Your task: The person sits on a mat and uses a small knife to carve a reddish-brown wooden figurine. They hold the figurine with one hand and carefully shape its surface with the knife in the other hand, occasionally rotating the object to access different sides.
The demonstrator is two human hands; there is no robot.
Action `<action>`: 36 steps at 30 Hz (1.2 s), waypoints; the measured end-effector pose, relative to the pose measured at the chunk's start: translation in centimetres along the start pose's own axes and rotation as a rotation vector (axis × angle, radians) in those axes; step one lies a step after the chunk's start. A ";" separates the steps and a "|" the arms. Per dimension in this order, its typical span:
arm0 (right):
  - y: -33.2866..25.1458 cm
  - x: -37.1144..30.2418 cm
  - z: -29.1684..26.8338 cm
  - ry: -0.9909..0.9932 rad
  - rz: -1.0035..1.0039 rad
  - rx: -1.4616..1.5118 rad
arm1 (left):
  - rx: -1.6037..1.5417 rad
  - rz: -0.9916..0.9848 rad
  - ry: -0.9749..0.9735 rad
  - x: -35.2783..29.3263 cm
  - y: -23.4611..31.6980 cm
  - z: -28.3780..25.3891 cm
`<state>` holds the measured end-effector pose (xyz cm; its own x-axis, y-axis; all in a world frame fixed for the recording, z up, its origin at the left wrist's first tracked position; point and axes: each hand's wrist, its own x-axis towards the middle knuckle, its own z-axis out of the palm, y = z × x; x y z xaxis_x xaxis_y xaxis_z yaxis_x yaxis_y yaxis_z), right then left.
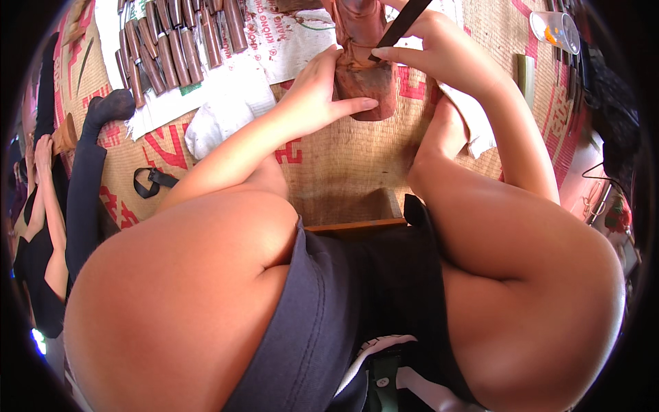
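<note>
A reddish-brown carved wooden piece (367, 96) stands upright at the top middle, its upper end cut off by the frame. My left hand (319, 96) grips it from the left, thumb lying across its lower front. From the upper right comes my right hand (436, 51), closed around a dark, flat, narrow tool (403, 29). The tool slants down to the left, and its lower tip meets the wood between my hands. Whether its edge is a blade or a file face, I cannot tell. Several wooden-handled carving tools (171, 58) lie in rows left of my left hand.
A woven mat (329, 165) covers the floor, with a white cloth (226, 123) and a black strap (154, 180) on it. A clear plastic cup (566, 38) and a greenish block (526, 77) are at right. Far left, another person's hands (42, 154) hold a wooden piece (65, 135).
</note>
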<state>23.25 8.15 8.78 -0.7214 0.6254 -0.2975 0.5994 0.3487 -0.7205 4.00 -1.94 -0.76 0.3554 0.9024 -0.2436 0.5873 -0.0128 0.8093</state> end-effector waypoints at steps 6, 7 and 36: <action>0.0 0.1 0.2 0.141 -0.044 0.094 | -0.038 0.017 -0.010 0.3 -0.3 0.2; -0.2 0.0 0.0 0.093 0.019 0.039 | -0.048 0.024 -0.009 0.4 -0.1 0.2; 4.1 -6.3 4.2 -0.495 0.654 0.716 | -0.879 -0.102 0.350 0.8 1.7 -7.4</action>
<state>28.79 2.71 5.04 -0.4918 0.1351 -0.8601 0.6929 -0.5375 -0.4806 -0.10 1.93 4.41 0.0113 0.9608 -0.2771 -0.2046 0.2735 0.9399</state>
